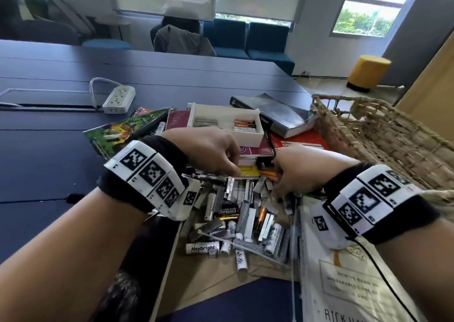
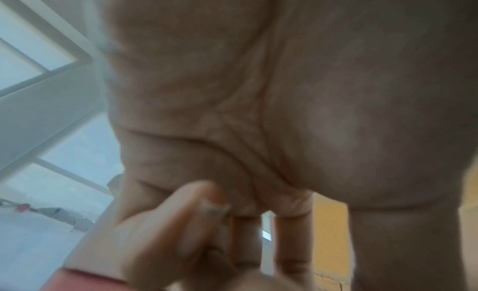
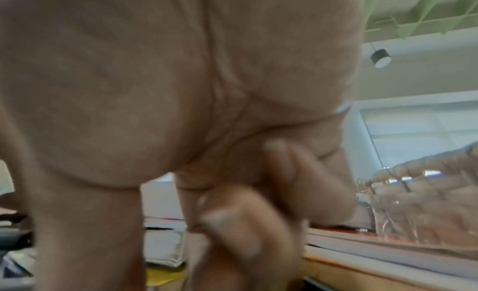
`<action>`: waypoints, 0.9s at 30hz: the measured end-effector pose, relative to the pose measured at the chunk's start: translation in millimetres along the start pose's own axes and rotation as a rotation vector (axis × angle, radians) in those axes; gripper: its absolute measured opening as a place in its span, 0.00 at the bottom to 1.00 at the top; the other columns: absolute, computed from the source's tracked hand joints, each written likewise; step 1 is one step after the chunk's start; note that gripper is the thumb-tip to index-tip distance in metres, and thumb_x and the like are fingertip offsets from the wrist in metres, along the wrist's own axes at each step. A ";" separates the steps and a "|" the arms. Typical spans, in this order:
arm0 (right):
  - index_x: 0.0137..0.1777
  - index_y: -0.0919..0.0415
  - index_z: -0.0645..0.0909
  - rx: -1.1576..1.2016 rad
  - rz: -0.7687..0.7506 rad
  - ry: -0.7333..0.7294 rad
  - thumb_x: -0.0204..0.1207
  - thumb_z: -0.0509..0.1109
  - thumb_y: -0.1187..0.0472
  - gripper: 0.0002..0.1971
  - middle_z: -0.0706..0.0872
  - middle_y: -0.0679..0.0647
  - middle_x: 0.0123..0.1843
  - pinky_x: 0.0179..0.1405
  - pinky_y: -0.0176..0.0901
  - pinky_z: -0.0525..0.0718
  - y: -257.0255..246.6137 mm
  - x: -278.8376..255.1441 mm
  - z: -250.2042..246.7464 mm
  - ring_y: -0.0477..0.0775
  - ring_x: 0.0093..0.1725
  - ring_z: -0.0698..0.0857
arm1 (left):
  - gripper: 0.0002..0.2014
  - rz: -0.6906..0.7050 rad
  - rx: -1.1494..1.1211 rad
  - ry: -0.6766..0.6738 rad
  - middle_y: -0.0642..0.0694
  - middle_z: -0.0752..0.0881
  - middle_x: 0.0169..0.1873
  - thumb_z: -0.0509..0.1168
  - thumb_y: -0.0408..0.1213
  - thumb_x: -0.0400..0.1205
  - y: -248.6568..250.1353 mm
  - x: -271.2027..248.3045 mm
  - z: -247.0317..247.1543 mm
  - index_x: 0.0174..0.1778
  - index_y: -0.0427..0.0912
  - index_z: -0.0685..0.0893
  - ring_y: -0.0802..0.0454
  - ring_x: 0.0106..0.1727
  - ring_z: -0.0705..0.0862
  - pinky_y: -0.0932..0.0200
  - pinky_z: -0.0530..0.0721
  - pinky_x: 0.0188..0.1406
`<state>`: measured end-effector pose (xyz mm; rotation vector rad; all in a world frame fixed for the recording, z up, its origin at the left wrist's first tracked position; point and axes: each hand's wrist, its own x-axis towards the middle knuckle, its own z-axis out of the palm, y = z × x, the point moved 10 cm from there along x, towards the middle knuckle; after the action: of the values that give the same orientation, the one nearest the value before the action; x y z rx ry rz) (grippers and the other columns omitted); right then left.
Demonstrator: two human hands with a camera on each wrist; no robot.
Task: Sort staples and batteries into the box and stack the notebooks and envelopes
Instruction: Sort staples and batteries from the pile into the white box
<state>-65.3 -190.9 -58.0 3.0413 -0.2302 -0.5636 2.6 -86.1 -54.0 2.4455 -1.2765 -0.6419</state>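
Notebooks (image 1: 255,149) and books lie in a loose heap on the dark blue tabletop (image 1: 49,130), with a woven basket (image 1: 383,135) at about 3 o'clock of them. On top of the heap, at 12 o'clock from the hands, sits the white box (image 1: 248,137), already holding some staple strips and batteries in separate halves. At 6 o'clock of the box, loose batteries (image 1: 202,248) and staple strips (image 1: 249,219) are scattered over a brown envelope (image 1: 213,280). The left hand (image 1: 208,149) hovers at the pile's far edge, fingers curled down; whether it pinches anything cannot be told. The right hand (image 1: 292,172), just beside it at 3 o'clock, also has its fingers curled into the pile, its hold hidden
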 end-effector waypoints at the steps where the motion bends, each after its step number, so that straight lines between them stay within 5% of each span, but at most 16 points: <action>1: 0.34 0.56 0.80 -0.013 0.023 0.006 0.69 0.84 0.48 0.17 0.85 0.50 0.34 0.29 0.42 0.76 2.7 -0.1 -1.2 0.51 0.36 0.83 | 0.11 -0.003 0.015 0.004 0.55 0.87 0.30 0.73 0.50 0.82 1.0 0.5 -0.1 0.42 0.47 0.90 0.61 0.30 0.82 0.63 0.80 0.35; 9: 0.40 0.54 0.72 -0.156 0.045 -0.046 0.71 0.84 0.49 0.21 0.77 0.50 0.37 0.39 0.44 0.82 -9.8 -0.2 2.9 0.57 0.44 0.82 | 0.13 -0.060 0.100 -0.005 0.53 0.88 0.34 0.72 0.51 0.83 -0.3 6.7 3.3 0.40 0.46 0.89 0.57 0.36 0.84 0.62 0.78 0.36; 14: 0.32 0.56 0.69 -0.124 0.051 -0.055 0.72 0.83 0.54 0.22 0.77 0.50 0.32 0.30 0.40 0.79 -10.3 2.6 2.2 0.53 0.33 0.79 | 0.15 -0.072 0.174 -0.066 0.46 0.90 0.38 0.75 0.51 0.81 9.0 11.8 10.8 0.44 0.41 0.89 0.55 0.36 0.84 0.61 0.80 0.35; 19: 0.33 0.59 0.76 -0.048 0.036 -0.028 0.72 0.80 0.58 0.15 0.80 0.52 0.33 0.24 0.37 0.70 -5.0 4.4 -0.9 0.50 0.32 0.78 | 0.16 -0.087 0.293 -0.104 0.48 0.89 0.37 0.82 0.50 0.73 15.8 12.1 16.5 0.40 0.42 0.87 0.50 0.41 0.87 0.56 0.83 0.37; 24: 0.36 0.60 0.85 0.134 0.016 0.031 0.71 0.82 0.59 0.09 0.87 0.53 0.39 0.29 0.39 0.77 1.4 3.7 -11.8 0.53 0.40 0.85 | 0.21 -0.129 0.387 -0.113 0.52 0.81 0.29 0.81 0.53 0.74 18.3 15.5 21.8 0.30 0.47 0.76 0.55 0.31 0.79 0.59 0.75 0.28; 27: 0.33 0.58 0.87 0.256 -0.008 0.072 0.68 0.83 0.59 0.08 0.87 0.48 0.32 0.29 0.39 0.78 8.0 5.3 -20.2 0.49 0.36 0.85 | 0.17 -0.129 0.338 -0.158 0.48 0.87 0.31 0.81 0.49 0.75 14.2 16.8 25.6 0.32 0.42 0.85 0.53 0.33 0.84 0.60 0.78 0.27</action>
<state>-54.2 -199.3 -40.4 3.3031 -0.3100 -0.4567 -12.0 -109.6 -73.4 2.8187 -1.3939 -0.7151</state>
